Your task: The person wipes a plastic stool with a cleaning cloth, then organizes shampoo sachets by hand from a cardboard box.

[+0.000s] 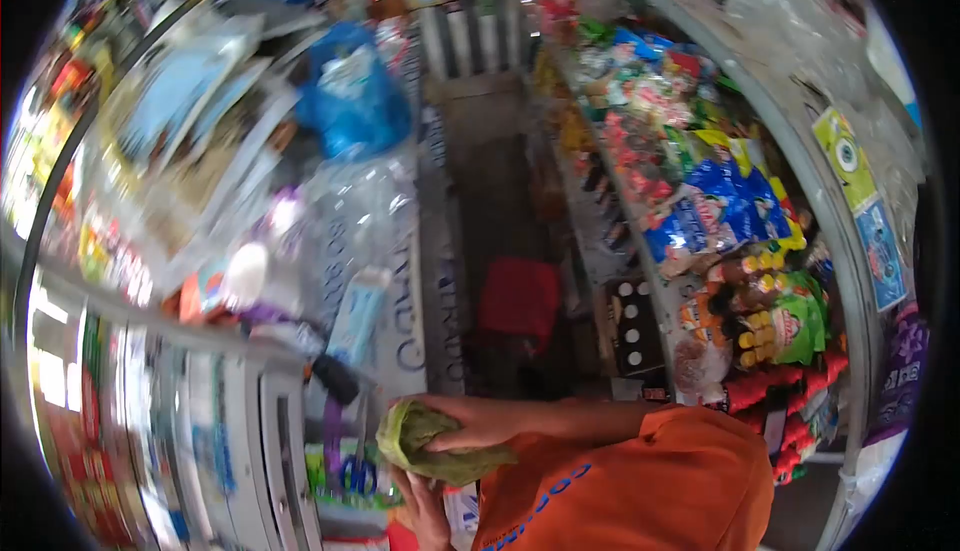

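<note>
A crumpled olive-green cloth [440,451] is bunched at the front edge of the counter, close to my orange shirt. My right hand [465,429] reaches across from the right and grips it from above, its fingers partly sunk in the folds. From below, my left hand [425,511] meets the underside of the cloth, with its fingertips partly hidden there. Just left of the cloth lies a green packet with blue loops [358,476] that look like scissor handles. A dark object [335,379], blurred, lies beyond it.
A glass-topped counter [395,351] with printed lettering holds a blue plastic bag [355,101] and clear plastic bags. Shelves of packets and bottles [760,301] line the right side. A red stool [520,301] stands in the narrow aisle between.
</note>
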A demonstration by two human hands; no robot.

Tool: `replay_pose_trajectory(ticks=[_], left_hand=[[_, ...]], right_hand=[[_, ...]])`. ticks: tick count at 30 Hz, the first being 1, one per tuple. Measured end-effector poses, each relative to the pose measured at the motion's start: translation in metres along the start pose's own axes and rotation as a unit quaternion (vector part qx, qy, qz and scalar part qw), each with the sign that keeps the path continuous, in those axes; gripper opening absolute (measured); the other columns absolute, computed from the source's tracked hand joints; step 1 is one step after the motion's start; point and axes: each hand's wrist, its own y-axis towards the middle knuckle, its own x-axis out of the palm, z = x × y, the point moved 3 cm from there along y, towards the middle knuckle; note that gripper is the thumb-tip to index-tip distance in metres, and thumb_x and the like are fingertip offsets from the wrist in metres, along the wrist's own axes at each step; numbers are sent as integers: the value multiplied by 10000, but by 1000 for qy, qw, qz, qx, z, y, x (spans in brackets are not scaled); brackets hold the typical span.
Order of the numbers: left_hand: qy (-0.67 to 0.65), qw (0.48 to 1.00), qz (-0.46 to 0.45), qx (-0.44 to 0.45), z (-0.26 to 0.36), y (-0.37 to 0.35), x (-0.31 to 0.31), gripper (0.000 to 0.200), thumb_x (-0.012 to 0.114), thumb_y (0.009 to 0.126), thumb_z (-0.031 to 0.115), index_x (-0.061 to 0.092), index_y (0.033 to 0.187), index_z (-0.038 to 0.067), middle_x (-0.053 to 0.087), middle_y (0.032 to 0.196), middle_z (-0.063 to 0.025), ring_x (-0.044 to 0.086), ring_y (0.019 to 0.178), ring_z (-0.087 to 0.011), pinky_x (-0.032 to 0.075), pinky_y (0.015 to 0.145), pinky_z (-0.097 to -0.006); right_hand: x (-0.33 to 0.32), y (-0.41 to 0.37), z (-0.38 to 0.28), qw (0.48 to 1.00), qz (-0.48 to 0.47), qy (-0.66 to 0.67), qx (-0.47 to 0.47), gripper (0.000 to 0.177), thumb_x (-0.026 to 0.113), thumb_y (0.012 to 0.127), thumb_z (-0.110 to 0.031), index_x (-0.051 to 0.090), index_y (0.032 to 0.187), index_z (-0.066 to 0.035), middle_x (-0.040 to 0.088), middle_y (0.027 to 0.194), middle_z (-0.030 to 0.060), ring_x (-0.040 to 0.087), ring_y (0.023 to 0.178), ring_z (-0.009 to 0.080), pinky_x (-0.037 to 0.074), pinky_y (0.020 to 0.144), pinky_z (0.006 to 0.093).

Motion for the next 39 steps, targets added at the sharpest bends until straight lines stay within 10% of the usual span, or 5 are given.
replay_pose_trajectory(ticks=[10,12,19,39], left_hand=[[-310,897,-249,-193,31,61,136,916,337,951,796,149,1632,213,221,1651,-115,297,1497,-378,383,1114,-677],[-332,913,-141,-191,30,70,137,866,338,975,760,239,1611,181,272,1630,-119,324,1489,-358,404,1110,-657],[-446,875,-178,-64,11,75,117,632,319,1071,575,331,1555,168,404,1525,-100,444,1407,-312,477,1103,-490],[-373,921,-105,-29,-23,37,49,628,378,1075,508,364,1544,91,475,1493,-159,492,1375,-335,493,1098,-485]], right_hand=[[-89,-25,-6,923,363,120,-54,550,620,1013,-213,346,1467,-67,557,1311,132,512,1285,229,370,1111,361],[-91,-30,-10,963,269,-3,-33,569,663,962,-236,382,1429,-74,569,1272,145,559,1222,282,373,1076,415],[-46,-33,-12,899,205,-375,-92,626,756,788,-235,503,1343,-95,506,1252,123,509,1192,312,352,967,469],[37,-84,-22,947,208,-235,-60,828,730,921,-302,273,1582,-102,488,1400,168,506,1300,347,392,1087,466]])
